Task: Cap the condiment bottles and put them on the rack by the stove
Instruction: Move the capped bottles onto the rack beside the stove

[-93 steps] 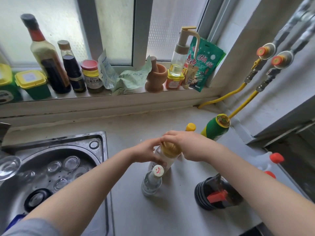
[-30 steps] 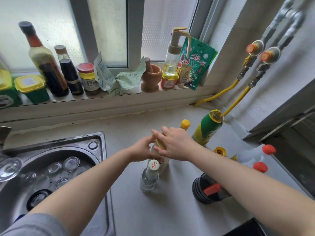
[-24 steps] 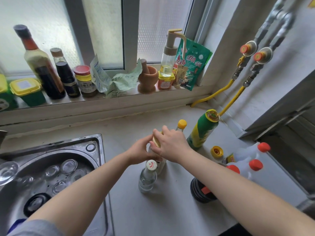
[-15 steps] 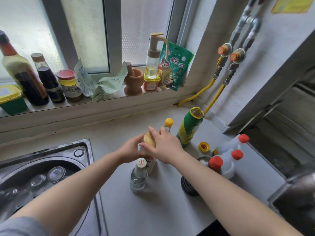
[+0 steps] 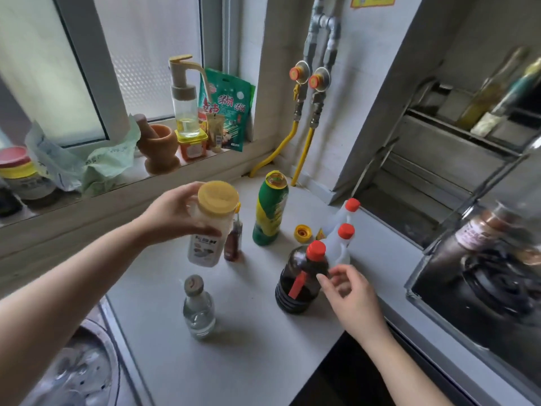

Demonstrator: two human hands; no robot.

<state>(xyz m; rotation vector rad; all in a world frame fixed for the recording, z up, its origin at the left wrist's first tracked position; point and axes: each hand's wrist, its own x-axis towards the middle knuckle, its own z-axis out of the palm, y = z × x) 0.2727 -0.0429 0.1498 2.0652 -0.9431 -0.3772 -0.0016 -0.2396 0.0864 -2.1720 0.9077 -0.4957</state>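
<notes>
Yellow-capped white jar (image 5: pixel 209 227), label unreadable, now lifted off tabletop (image 5: pixel 257 341), gripped by left hand (image 5: pixel 172 215); right hand (image 5: pixel 348 291) released, fingers spread beside dark soy bottle (image 5: pixel 301 276).

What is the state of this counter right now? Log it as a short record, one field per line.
left hand: grips the capped white jar, lifted off the counter
right hand: open, fingers next to the dark bottle
green bottle: uncapped, upright
loose yellow cap: on the counter beside the green bottle
red-capped white bottles: two, behind the dark bottle
small clear bottle: capped, upright
rack: right of the counter, behind the stove
</notes>
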